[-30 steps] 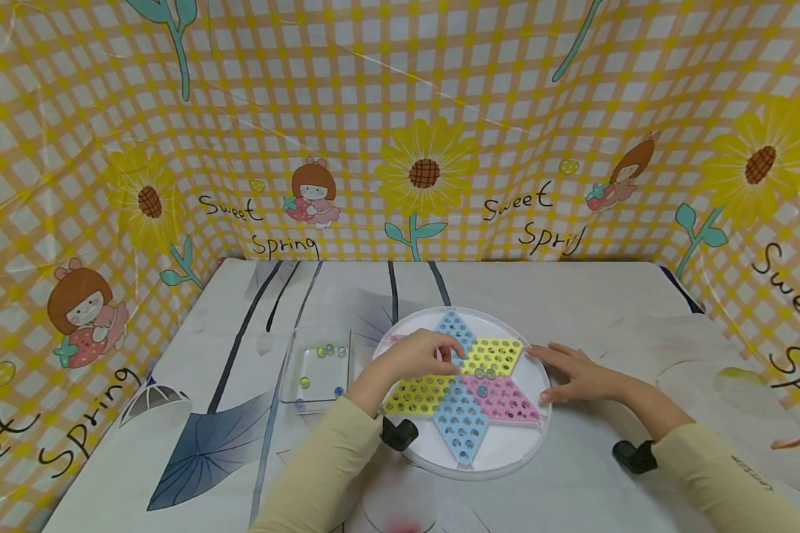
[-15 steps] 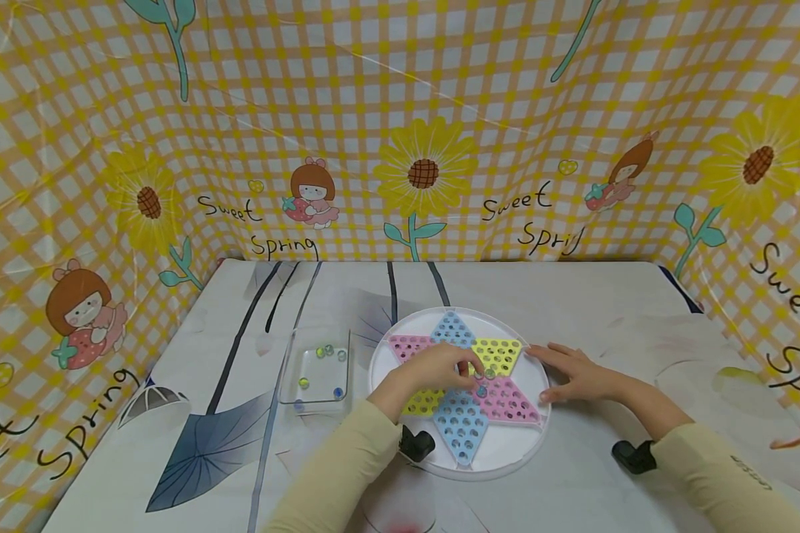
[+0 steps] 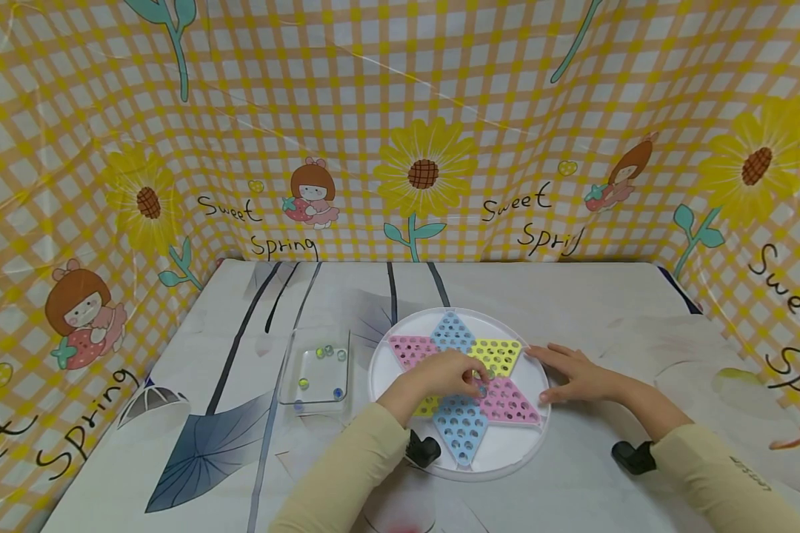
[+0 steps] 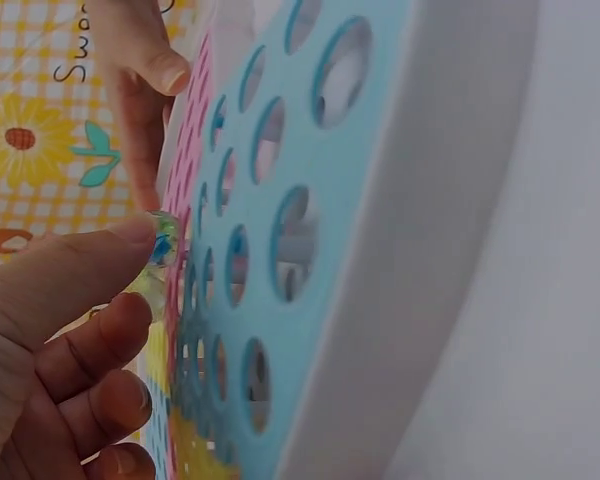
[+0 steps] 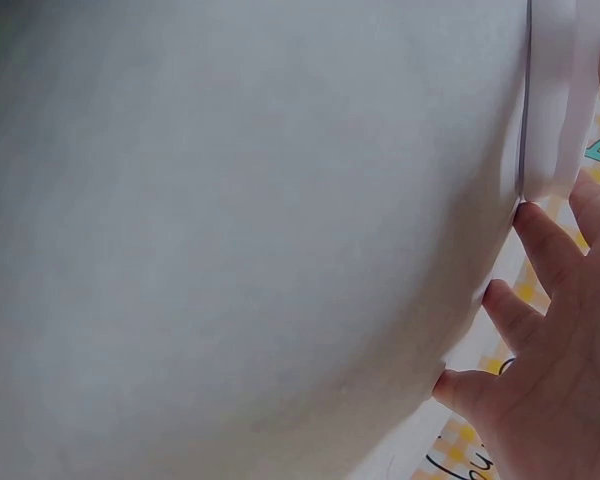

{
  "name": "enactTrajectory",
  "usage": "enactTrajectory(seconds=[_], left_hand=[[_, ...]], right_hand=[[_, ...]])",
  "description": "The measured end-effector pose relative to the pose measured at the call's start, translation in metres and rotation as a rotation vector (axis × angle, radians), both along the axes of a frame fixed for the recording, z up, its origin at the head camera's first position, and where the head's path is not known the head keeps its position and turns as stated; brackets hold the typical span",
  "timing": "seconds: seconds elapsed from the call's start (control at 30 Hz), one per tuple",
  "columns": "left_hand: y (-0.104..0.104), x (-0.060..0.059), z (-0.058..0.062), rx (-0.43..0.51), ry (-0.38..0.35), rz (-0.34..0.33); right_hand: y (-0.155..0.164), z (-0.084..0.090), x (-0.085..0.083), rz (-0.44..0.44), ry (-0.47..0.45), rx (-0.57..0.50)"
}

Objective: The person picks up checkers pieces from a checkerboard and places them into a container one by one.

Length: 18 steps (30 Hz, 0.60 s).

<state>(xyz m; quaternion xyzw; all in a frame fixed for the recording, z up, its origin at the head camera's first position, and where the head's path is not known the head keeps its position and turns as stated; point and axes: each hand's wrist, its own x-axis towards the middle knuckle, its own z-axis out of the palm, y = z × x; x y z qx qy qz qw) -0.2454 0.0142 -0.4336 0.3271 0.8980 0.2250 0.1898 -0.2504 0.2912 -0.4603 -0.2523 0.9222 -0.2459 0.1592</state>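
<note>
While poised over the middle of the round board (image 3: 516, 448), likely pinching a glass marble (image 4: 163, 245) with thumb and curled fingers of left hand (image 3: 443, 372), though can't see full grip. Holding it at the thumb tip, just beside the pink section (image 3: 510, 403). Touching board's rim with spread fingers of right hand (image 3: 576, 377). On bench (image 3: 593, 296) left of left hand, can see clear tray (image 3: 323, 374) with more marbles (image 3: 303, 383).
</note>
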Motion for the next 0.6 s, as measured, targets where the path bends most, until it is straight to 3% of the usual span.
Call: enactTrajectory(seconds=[0.6], left_hand=[[0.0016, -0.0017, -0.0093, -0.003, 0.013, 0.011]], right_hand=[[-0.0018, 0.0008, -0.0006, -0.011, -0.012, 0.018]])
